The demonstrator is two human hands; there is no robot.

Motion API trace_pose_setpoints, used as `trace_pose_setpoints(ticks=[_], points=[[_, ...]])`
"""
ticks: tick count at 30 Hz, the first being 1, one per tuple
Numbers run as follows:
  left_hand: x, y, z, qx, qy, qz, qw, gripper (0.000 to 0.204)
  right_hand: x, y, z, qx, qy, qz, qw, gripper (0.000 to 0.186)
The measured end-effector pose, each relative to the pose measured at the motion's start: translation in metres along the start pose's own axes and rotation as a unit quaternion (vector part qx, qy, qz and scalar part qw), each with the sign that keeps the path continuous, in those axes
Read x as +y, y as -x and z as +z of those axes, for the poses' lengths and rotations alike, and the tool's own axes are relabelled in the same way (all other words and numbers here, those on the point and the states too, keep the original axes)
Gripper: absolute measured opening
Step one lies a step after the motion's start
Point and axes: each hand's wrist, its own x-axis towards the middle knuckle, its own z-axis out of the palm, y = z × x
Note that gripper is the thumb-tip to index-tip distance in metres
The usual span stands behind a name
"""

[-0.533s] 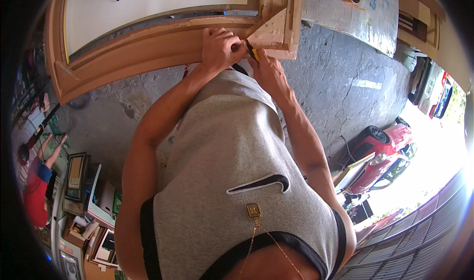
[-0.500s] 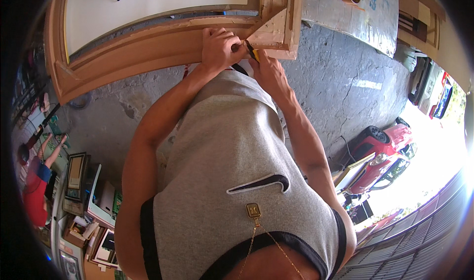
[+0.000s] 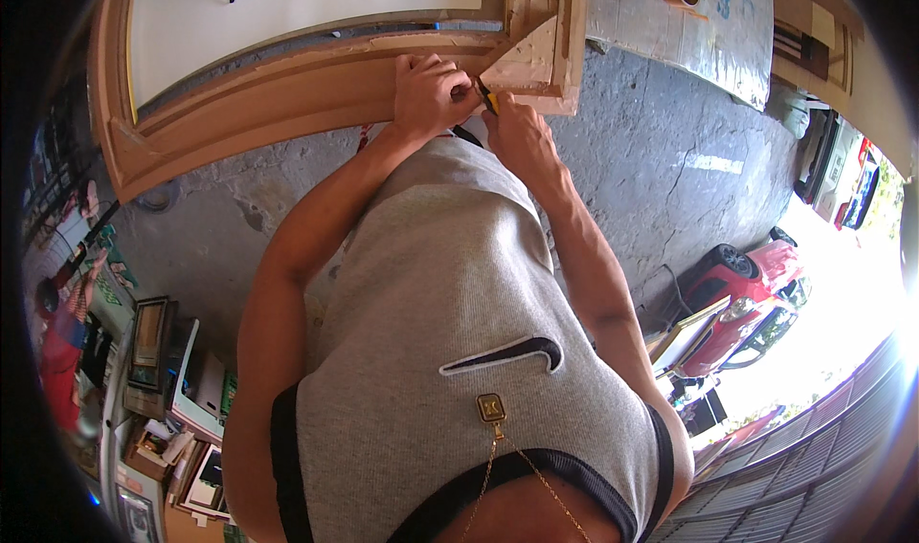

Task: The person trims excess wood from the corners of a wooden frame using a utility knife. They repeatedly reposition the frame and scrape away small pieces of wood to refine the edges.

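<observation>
Your left hand (image 3: 433,91) is clenched over the lower rail of the wooden frame (image 3: 287,98), knuckles up. Your right hand (image 3: 517,136) sits just beside it, fingers closed on a small yellow-and-black tool (image 3: 486,95). The tool's long axis runs diagonally, its far end pointing up and left toward the frame's corner block (image 3: 526,60); most of it is hidden between your hands. The frame's rail runs left to right above the grey concrete floor (image 3: 661,160).
</observation>
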Motion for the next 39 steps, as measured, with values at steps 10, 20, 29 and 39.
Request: trace_pose_setpoints(ticks=[10,20,29,39], points=[[-0.023,-0.011,-0.005,-0.006,0.04,0.007,0.999,0.007,0.014,0.026,-0.02,0.05,-0.038,0.017,0.998,0.027],[-0.024,-0.016,-0.011,-0.052,-0.013,0.041,0.998,0.01,0.017,0.024,-0.008,0.065,-0.102,0.001,0.993,0.027],[-0.022,-0.013,-0.012,-0.066,-0.09,0.054,0.992,0.017,0.011,0.024,-0.004,0.053,-0.108,0.021,0.993,0.028],[-0.011,-0.011,-0.021,-0.1,-0.1,-0.004,0.99,0.031,0.011,0.023,-0.003,0.051,-0.122,0.04,0.99,0.032]])
